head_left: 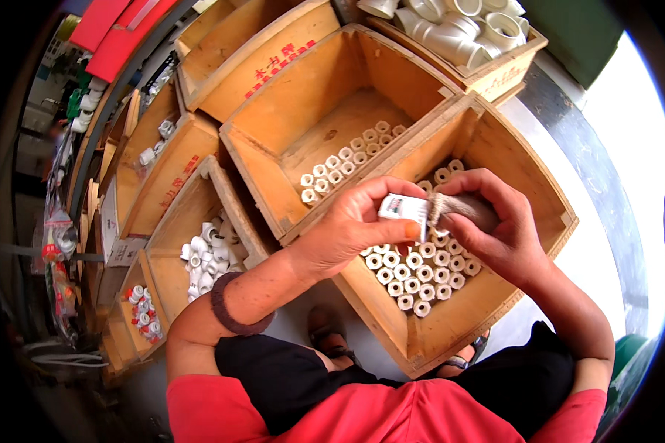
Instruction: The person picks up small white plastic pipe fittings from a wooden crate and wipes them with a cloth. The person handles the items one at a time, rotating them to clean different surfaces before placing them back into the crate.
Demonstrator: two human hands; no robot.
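Between the thumb and fingers of my left hand (340,229) is a white plastic pipe fitting (402,208) with a small printed mark on its side. My right hand (511,229) is closed round a greyish-beige cloth (471,210), whose thick, ribbed edge meets the fitting's right end or nearly so. Both hands are above a wooden box (528,170). Inside it, several white fittings with round holes (425,272) stand upright in close rows, partly hidden by my hands.
Beyond lies another wooden box (303,103) with rows of similar fittings (346,164). A box of large white pipe elbows (458,37) stands at the far right. On the left are boxes with small white fittings (208,255) and red-and-white pieces (144,314).
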